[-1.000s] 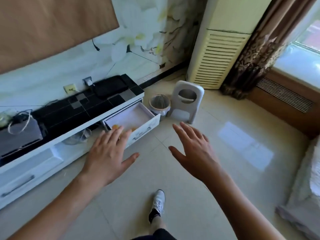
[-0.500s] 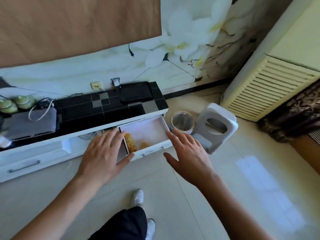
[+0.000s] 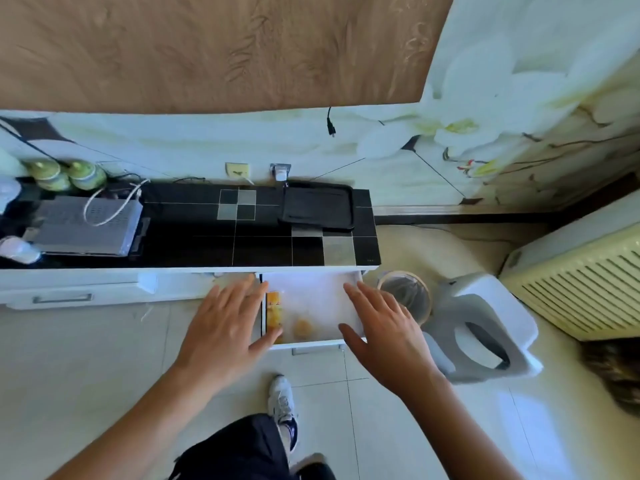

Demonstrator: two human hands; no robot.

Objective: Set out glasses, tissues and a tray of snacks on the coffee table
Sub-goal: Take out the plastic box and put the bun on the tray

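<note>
left hand (image 3: 227,329): fingers flat and spread, holding nothing, over the drawer's left edge
right hand (image 3: 382,329): same deal, splayed, nothing in it, over the right edge
open drawer (image 3: 311,292): yellowish snacks (image 3: 302,328) lying near the front
black tray (image 3: 317,208): up on the TV stand (image 3: 207,244), right end

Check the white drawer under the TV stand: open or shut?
Open: the drawer is pulled out, its inside and orange snacks visible.

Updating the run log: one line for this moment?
left hand: open | right hand: open | drawer: open | snacks: inside, untouched
</note>
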